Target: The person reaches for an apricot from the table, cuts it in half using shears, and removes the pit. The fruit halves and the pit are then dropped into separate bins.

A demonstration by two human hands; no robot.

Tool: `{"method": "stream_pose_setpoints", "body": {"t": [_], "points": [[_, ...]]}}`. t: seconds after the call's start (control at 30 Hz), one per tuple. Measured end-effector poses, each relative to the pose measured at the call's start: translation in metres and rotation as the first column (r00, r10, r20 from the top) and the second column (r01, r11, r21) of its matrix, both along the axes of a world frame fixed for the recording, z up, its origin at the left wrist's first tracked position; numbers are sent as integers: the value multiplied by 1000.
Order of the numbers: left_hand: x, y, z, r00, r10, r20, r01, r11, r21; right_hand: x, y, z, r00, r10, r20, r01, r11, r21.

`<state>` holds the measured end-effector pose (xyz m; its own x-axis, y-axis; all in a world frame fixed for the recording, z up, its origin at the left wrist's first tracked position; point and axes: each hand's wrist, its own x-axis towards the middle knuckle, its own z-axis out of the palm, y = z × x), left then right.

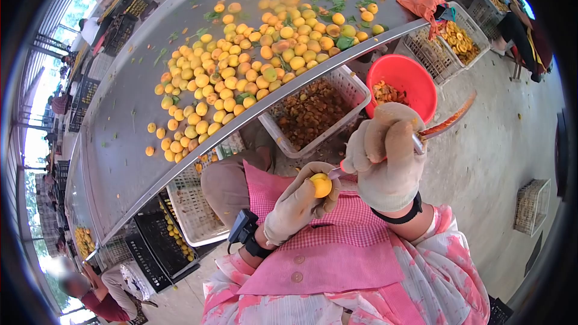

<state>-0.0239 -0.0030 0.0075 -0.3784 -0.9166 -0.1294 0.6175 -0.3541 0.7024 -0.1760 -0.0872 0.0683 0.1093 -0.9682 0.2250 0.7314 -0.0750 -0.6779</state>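
Observation:
My left hand [295, 210], in a pale work glove, is closed around a yellow apricot [322, 186] in front of my pink apron. My right hand [388, 156], gloved and soiled, grips a small knife [335, 173] whose short blade points at the apricot and meets its edge. From the other side of that fist juts a curved, reddish-brown, pulp-smeared piece [451, 120] with a metal part near the fingers; whether it joins the knife is hidden. A big heap of apricots [241, 72] lies on the metal table [129, 120] beyond my hands.
Under the table edge stands a crate [359, 103] of dark brown pieces, beside a red bucket [415, 72] with scraps. Another crate [478, 33] of cut fruit is at upper right. A white crate [198, 210] and black crates [147, 235] stand left. A seated person [111, 295] is lower left.

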Motion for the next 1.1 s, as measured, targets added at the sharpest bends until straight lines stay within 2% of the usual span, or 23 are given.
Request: {"method": "stream_pose_setpoints", "body": {"t": [0.1, 0.17, 0.3, 0.37, 0.43, 0.47, 0.5, 0.57, 0.7, 0.77, 0.8, 0.87, 0.9, 1.0, 1.03, 1.07, 1.1], "points": [[-3, 0, 1, 999, -5, 41, 5, 1000, -3, 0, 2, -1, 998, 53, 19, -53, 998, 25], [-7, 1, -2, 999, 16, -29, -17, 999, -29, 4, 4, 0, 998, 46, 30, -47, 999, 17], [-5, 2, -2, 999, 30, 37, -31, 999, 23, 4, 4, 3, 995, 78, -56, -77, 997, 9], [-5, 2, 1, 999, 13, -53, -12, 999, 30, 3, 2, 6, 992, 110, -68, -107, 994, 37], [-5, 2, 2, 998, 12, -54, -11, 1000, 21, 4, 1, 7, 984, 69, -165, -63, 997, 42], [-6, 2, 2, 998, 10, -57, -9, 1000, 11, 7, 1, 10, 993, 89, -76, -85, 994, 64], [-7, 2, 2, 998, 10, -58, -9, 1000, 12, 6, 2, 13, 993, 89, -76, -85, 994, 65], [-10, 4, 2, 999, 45, 21, -45, 999, -26, 3, 6, 17, 990, 137, -16, -132, 977, 164], [-17, 7, 0, 989, 121, 82, -117, 992, -43, 4, 8, 13, 989, 120, -85, -113, 991, 74], [-18, 4, 3, 968, 175, 180, -145, 976, -164, 6, 9, 12, 984, 176, 2, -176, 980, 88], [-18, 5, 7, 967, 177, 181, -148, 976, -162, 8, 9, 9, 984, 179, 3, -179, 980, 90], [-19, 7, 13, 949, 78, 304, -24, 984, -177, 11, 8, 2, 945, 318, -74, -315, 948, 41], [-18, 7, 12, 949, 78, 304, -25, 984, -177, 11, 9, 1, 945, 318, -74, -316, 948, 41], [-16, 6, 8, 931, 77, 356, -9, 982, -189, 13, 10, 3, 978, 186, -91, -180, 981, 69], [-18, 6, 7, 997, 43, 61, -42, 999, -7, 12, 8, 6, 978, 188, -92, -182, 981, 70], [-18, 6, 6, 969, 61, -240, -19, 985, 174, 12, 5, 8, 986, 164, -13, -161, 979, 128], [-17, 5, 11, 968, 64, -241, -22, 985, 171, 12, 3, 10, 989, 135, 64, -145, 972, 185]]}}
